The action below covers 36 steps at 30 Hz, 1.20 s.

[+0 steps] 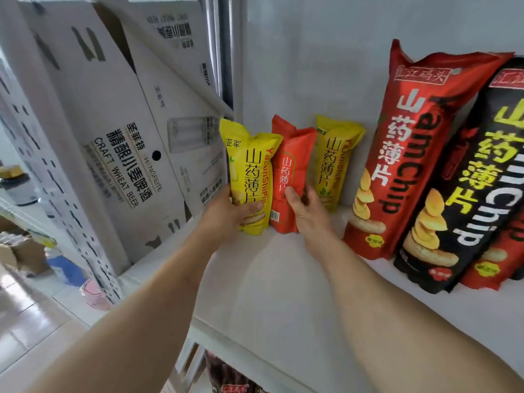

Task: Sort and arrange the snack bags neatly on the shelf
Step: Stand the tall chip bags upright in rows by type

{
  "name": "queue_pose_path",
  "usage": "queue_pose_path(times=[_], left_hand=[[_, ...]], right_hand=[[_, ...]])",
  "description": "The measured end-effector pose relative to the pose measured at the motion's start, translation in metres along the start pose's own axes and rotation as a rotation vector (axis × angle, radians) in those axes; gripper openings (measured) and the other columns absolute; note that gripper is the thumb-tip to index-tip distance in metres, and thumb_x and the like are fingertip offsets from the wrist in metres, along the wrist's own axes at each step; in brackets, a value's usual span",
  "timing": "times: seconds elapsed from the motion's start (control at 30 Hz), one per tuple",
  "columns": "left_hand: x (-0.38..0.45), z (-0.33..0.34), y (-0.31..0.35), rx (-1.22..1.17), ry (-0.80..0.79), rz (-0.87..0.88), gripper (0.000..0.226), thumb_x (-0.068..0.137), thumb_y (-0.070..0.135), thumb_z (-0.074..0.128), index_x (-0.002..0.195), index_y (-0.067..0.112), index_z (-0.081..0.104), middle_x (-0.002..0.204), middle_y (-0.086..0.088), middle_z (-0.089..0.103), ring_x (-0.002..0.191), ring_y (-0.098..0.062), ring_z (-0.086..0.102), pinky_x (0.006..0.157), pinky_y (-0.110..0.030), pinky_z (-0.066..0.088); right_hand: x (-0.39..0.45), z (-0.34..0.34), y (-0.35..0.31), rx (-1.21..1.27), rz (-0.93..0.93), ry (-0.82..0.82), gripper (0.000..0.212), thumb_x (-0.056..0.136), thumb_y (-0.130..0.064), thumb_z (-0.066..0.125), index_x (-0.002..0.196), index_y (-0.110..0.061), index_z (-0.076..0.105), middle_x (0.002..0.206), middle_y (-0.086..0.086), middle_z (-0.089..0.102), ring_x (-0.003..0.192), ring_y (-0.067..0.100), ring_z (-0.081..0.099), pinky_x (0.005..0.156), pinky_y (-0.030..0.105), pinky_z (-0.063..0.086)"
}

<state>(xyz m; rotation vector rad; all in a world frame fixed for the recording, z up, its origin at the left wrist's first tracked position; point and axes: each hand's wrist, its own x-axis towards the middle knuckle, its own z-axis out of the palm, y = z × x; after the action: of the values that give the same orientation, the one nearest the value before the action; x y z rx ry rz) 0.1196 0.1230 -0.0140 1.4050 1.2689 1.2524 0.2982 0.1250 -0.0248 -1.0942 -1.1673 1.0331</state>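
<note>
Three small snack bags stand upright in a row at the back left of the white shelf. My left hand grips the leftmost yellow bag low down, thumb across its front. Beside it, my right hand holds the small red bag near its base. A second small yellow bag stands free behind my right hand. To the right, a tall red chip bag and a tall black chip bag lean leftwards.
White cardboard beer cartons are stacked just left of the shelf, close to the leftmost bag. Another red bag shows behind the black one at the right edge. More bags sit on the shelf below. Boxes lie on the floor at left.
</note>
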Motion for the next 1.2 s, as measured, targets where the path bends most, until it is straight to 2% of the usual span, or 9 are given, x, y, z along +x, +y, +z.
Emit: queue_pose_path(times=[0.07, 0.2, 0.37, 0.47, 0.53, 0.7, 0.93, 1.07, 1.2], left_hand=[[0.021, -0.005, -0.003, 0.008, -0.01, 0.011, 0.046, 0.082, 0.007, 0.079, 0.12, 0.017, 0.055, 0.096, 0.013, 0.064, 0.062, 0.013, 0.066, 0.053, -0.008, 0.05], [0.063, -0.014, -0.017, 0.045, -0.033, 0.04, 0.047, 0.08, 0.016, 0.083, 0.119, 0.026, 0.059, 0.106, 0.014, 0.07, 0.091, 0.0, 0.07, 0.081, -0.026, 0.058], [0.089, -0.008, -0.024, 0.063, 0.002, 0.058, 0.042, 0.078, 0.018, 0.084, 0.107, 0.033, 0.058, 0.103, 0.015, 0.069, 0.087, 0.006, 0.066, 0.078, -0.022, 0.053], [0.089, -0.006, -0.028, 0.166, 0.041, 0.065, 0.064, 0.063, 0.044, 0.09, 0.117, 0.03, 0.058, 0.115, 0.008, 0.07, 0.103, -0.011, 0.069, 0.091, -0.038, 0.057], [0.076, 0.001, -0.03, 0.298, 0.135, 0.057, 0.093, 0.06, 0.063, 0.084, 0.135, 0.022, 0.049, 0.133, -0.003, 0.061, 0.121, -0.024, 0.06, 0.101, -0.049, 0.05], [0.001, 0.034, 0.008, 0.605, 0.343, 0.313, 0.072, 0.084, 0.038, 0.066, 0.142, 0.001, 0.043, 0.144, -0.02, 0.043, 0.133, -0.039, 0.039, 0.108, -0.049, 0.034], [-0.046, 0.119, 0.038, 0.444, 0.061, 0.455, 0.051, 0.092, 0.031, 0.064, 0.135, 0.006, 0.053, 0.137, -0.011, 0.051, 0.128, -0.03, 0.047, 0.105, -0.032, 0.034], [-0.059, 0.159, 0.045, 0.229, -0.07, 0.336, 0.067, 0.092, 0.044, 0.064, 0.148, 0.015, 0.04, 0.148, -0.003, 0.043, 0.136, -0.018, 0.041, 0.112, -0.032, 0.034], [-0.059, 0.183, 0.044, -0.009, -0.165, 0.232, 0.085, 0.08, 0.061, 0.07, 0.149, 0.023, 0.037, 0.143, 0.0, 0.051, 0.129, -0.015, 0.053, 0.103, -0.043, 0.051]], right_hand=[[0.016, 0.011, 0.007, 0.014, 0.008, 0.018, 0.055, 0.089, -0.038, 0.067, 0.139, -0.025, 0.049, 0.124, -0.001, 0.066, 0.104, 0.013, 0.068, 0.085, 0.03, 0.057], [0.042, 0.024, 0.011, -0.013, -0.011, 0.044, 0.048, 0.094, -0.029, 0.064, 0.139, -0.022, 0.049, 0.12, -0.001, 0.067, 0.101, 0.009, 0.067, 0.077, 0.02, 0.057], [0.06, 0.027, 0.016, -0.13, 0.026, 0.133, 0.055, 0.092, -0.036, 0.067, 0.142, -0.024, 0.047, 0.13, 0.003, 0.064, 0.112, 0.018, 0.064, 0.099, 0.043, 0.052], [0.05, 0.027, 0.015, -0.23, 0.098, 0.203, 0.073, 0.087, -0.042, 0.071, 0.147, -0.017, 0.038, 0.14, 0.008, 0.055, 0.122, 0.023, 0.057, 0.106, 0.043, 0.045], [0.035, 0.022, 0.013, -0.333, 0.11, 0.215, 0.064, 0.09, -0.036, 0.069, 0.143, -0.011, 0.044, 0.139, 0.011, 0.054, 0.121, 0.022, 0.055, 0.106, 0.037, 0.043], [-0.019, -0.011, -0.006, -0.55, 0.119, 0.138, 0.043, 0.096, -0.03, 0.062, 0.134, -0.011, 0.055, 0.127, 0.008, 0.061, 0.112, 0.017, 0.058, 0.095, 0.026, 0.043], [-0.104, -0.089, -0.042, -0.757, 0.047, 0.097, 0.029, 0.098, -0.029, 0.058, 0.124, -0.019, 0.063, 0.115, -0.006, 0.065, 0.105, 0.01, 0.06, 0.077, 0.018, 0.043], [-0.138, -0.138, -0.054, -0.735, -0.054, 0.331, 0.015, 0.093, -0.038, 0.061, 0.105, -0.028, 0.065, 0.091, -0.015, 0.067, 0.091, 0.009, 0.067, 0.08, 0.029, 0.054], [-0.15, -0.167, -0.063, -0.594, -0.192, 0.713, 0.043, 0.082, -0.047, 0.072, 0.116, -0.028, 0.053, 0.107, -0.012, 0.057, 0.097, 0.007, 0.059, 0.084, 0.038, 0.056]])
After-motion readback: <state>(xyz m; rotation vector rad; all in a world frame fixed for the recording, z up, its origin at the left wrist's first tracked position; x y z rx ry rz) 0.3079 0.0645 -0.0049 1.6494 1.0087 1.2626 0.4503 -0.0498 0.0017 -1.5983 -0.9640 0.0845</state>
